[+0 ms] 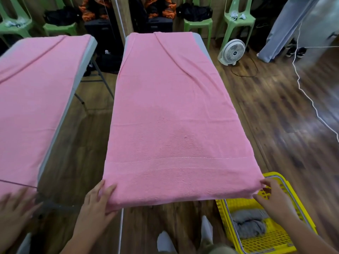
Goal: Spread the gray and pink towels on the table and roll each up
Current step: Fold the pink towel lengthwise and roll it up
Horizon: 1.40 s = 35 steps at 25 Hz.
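Across the table (199,38) lies the pink towel (170,110), spread nearly end to end, and only a thin strip of gray tabletop shows at the far right corner. A long crease runs slantwise down its far half, and a woven band crosses it near the front. Its near edge drapes over the table's front edge. The left hand (97,200) grips the near-left corner, fingers on top and thumb tucked under the fold. The right hand (273,197) pinches the near-right corner between thumb and fingertips. Down on the floor, right of the table, sits a yellow basket (275,241), and the gray towel (247,226) lies bunched inside it, not yet on the table. Off to the left, what looks like a mirror (45,98) shows the same pink cloth and a blurred hand. Beyond the table stand green chairs (200,22) with dark bags on the seats, and a white fan (233,52) sits on the wood floor. A white cord (304,88) trails across the floor at right.
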Each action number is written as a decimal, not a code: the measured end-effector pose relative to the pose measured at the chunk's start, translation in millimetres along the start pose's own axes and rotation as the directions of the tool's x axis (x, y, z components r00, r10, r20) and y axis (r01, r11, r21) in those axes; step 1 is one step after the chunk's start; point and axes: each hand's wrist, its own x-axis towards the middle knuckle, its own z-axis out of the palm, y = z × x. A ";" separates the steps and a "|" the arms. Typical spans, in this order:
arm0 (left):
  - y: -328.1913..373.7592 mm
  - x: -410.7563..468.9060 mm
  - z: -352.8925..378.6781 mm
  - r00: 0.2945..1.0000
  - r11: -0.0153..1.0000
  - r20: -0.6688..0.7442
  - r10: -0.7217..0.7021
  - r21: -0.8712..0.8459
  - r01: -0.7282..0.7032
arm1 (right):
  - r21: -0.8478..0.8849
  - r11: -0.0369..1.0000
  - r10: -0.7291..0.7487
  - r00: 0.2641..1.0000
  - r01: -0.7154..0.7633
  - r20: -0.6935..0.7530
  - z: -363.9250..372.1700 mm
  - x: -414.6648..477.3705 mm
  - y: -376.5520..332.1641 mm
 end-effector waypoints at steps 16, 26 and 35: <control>-16.3 -13.9 -6.2 0.985 0.996 -0.146 0.094 0.007 -0.094 | 0.060 0.987 0.142 0.984 -0.149 0.111 -35.0 37.6 5.6; 21.7 66.0 -59.1 0.941 0.984 -0.329 0.084 0.179 -0.025 | -0.428 0.898 -0.090 0.995 0.100 0.043 -66.9 123.3 -91.5; 19.8 49.7 -29.0 0.960 0.962 -0.179 0.216 0.206 -0.178 | -0.435 0.733 -0.542 0.836 0.522 0.090 -11.2 79.9 -65.5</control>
